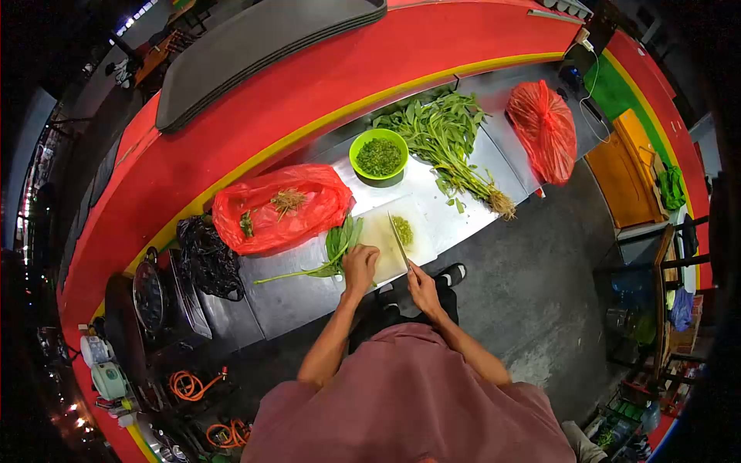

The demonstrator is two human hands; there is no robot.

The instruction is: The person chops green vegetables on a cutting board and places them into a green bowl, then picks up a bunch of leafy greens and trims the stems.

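My right hand (pixel 422 288) is wrapped round the handle of a kitchen knife (pixel 400 242), its blade pointing away from me over a pale cutting board (pixel 374 231). Just right of the blade lies a small heap of chopped light-green pieces (pixel 403 230). My left hand (pixel 360 268) rests at the board's left side with its fingers curled in; what they grip, if anything, is hidden. Leafy greens (pixel 338 241) lie against that hand, and a long green stem (pixel 297 275) stretches left from there. Beyond the board stands a lime-green bowl (pixel 354 157) of chopped greens (pixel 379 157).
A large rooted bunch of greens (pixel 444 139) lies right of the bowl. An open red plastic bag (pixel 309 193) with root trimmings sits left, beside a black bag (pixel 207 258). A tied red bag (pixel 543 131) is at the far right. The metal counter (pixel 289 301) ends before my body.
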